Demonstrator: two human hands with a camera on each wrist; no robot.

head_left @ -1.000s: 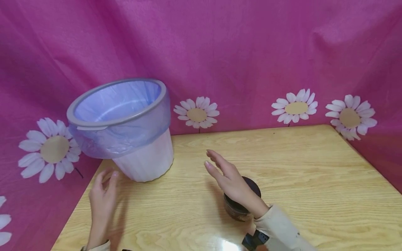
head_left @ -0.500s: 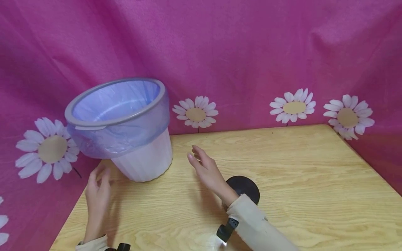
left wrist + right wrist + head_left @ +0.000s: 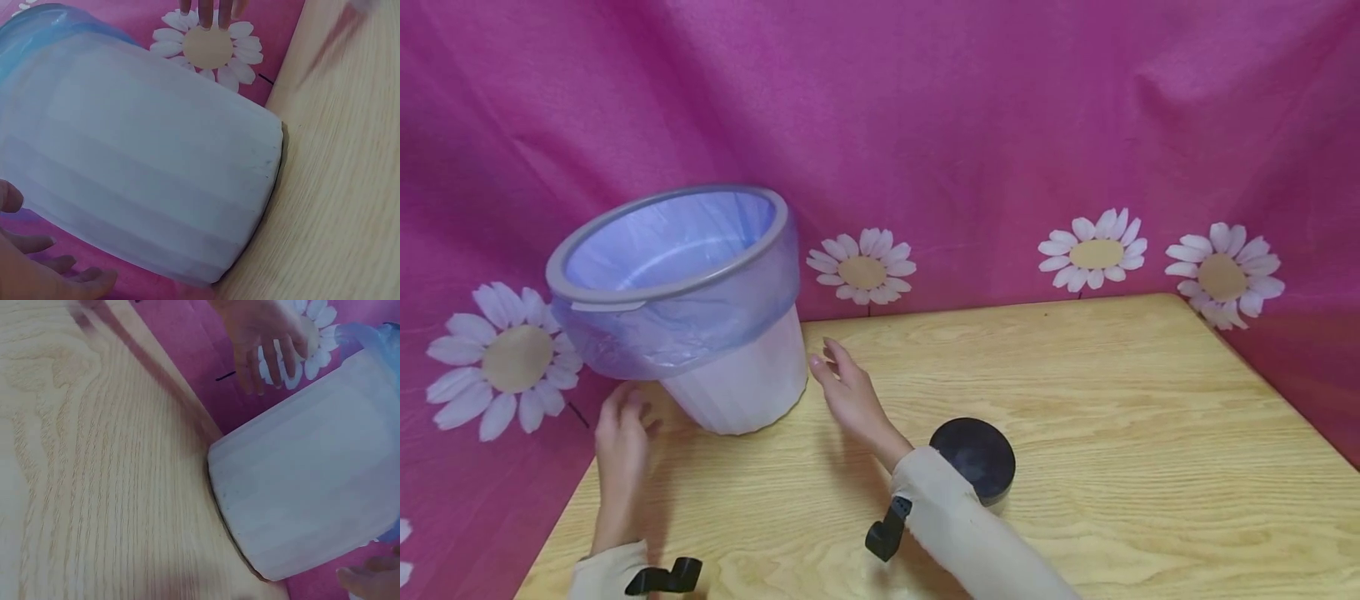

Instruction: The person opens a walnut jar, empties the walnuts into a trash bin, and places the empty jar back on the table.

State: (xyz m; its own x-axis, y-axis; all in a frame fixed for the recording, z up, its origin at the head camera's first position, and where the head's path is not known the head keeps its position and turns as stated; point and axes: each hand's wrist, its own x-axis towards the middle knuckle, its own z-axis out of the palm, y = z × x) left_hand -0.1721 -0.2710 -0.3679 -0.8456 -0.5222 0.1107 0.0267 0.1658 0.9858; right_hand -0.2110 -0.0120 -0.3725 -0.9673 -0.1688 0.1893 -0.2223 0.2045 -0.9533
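Observation:
A white ribbed bin (image 3: 741,379) with a grey rim and a bluish liner bag (image 3: 677,325) stands at the table's back left corner. It fills the left wrist view (image 3: 150,162) and the right wrist view (image 3: 312,494). My left hand (image 3: 621,437) is just left of the bin's base, fingers relaxed, holding nothing. To the right of the base, my right hand (image 3: 842,392) reaches in with straight fingers, close to the bin wall. A dark round jar (image 3: 973,458) with a black lid sits behind my right forearm.
The wooden table (image 3: 1112,417) stretches to the right of the jar. A pink cloth backdrop (image 3: 1000,125) printed with daisies closes off the back and both sides. The table's left edge runs just beside the bin.
My right hand has left the jar and moved left toward the bin. The left hand has edged up and left, nearer the bin's base. The jar stays put.

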